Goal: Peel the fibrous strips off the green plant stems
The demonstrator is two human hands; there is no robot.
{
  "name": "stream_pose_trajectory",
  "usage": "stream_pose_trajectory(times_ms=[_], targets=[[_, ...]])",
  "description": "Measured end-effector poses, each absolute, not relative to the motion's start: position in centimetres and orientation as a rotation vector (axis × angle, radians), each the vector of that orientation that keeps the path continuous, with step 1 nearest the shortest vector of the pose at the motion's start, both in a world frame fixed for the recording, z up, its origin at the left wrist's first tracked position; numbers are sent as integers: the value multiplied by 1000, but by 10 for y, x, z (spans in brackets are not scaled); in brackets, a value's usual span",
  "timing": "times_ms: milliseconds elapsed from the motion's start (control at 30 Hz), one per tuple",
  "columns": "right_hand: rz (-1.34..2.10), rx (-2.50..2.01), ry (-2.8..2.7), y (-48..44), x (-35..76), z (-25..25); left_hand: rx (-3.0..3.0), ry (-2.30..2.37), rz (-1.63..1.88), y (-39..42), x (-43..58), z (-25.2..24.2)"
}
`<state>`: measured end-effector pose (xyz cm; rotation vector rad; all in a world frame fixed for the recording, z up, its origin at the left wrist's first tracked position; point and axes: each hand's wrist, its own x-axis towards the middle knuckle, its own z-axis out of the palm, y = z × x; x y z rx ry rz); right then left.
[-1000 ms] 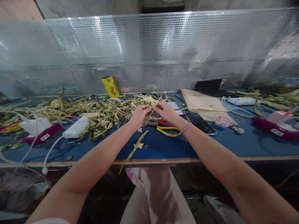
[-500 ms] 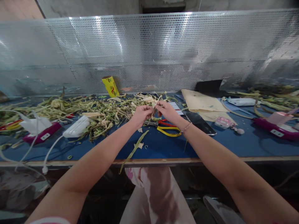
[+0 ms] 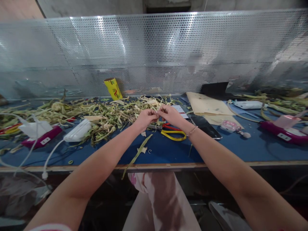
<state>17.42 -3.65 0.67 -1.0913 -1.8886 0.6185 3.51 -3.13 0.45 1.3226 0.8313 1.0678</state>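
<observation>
My left hand [image 3: 146, 118] and my right hand [image 3: 169, 115] meet fingertip to fingertip above the blue table [image 3: 166, 154]. Both are closed in a pinch. What sits between the fingers is small and mostly hidden, so I cannot make it out. Behind and left of them spreads a heap of dried green and tan plant pieces [image 3: 113, 112]. Just below my hands lies a cutting tool with red and yellow handles [image 3: 173, 135], its grey jaws partly under my fingers. A long flat green strip [image 3: 137, 155] hangs over the table's front edge, beside a pale scrap [image 3: 143, 149].
On the left are a white power bank [image 3: 77, 130] and a purple power strip [image 3: 42, 136] with cables. On the right lie a black phone [image 3: 205, 126], brown paper [image 3: 207, 104], a pink case [image 3: 228, 126] and another purple strip [image 3: 281, 133]. A yellow tube [image 3: 113, 89] stands before the perforated metal screen [image 3: 154, 48].
My fingertips have drawn together and my left wrist has turned slightly. The whole view has shifted a little; the things on the table lie as before.
</observation>
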Motion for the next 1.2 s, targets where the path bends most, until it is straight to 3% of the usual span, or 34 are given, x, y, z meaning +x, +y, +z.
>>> stream_pose_trajectory(times_ms=[500, 900, 1200], targets=[[750, -1014, -1841, -41, 166, 8, 1314, 624, 1093, -31, 34, 0], [664, -992, -1793, -39, 164, 4, 1284, 709, 1176, -29, 42, -2], [804, -872, -1793, -34, 166, 0, 1262, 727, 1163, -30, 41, 2]])
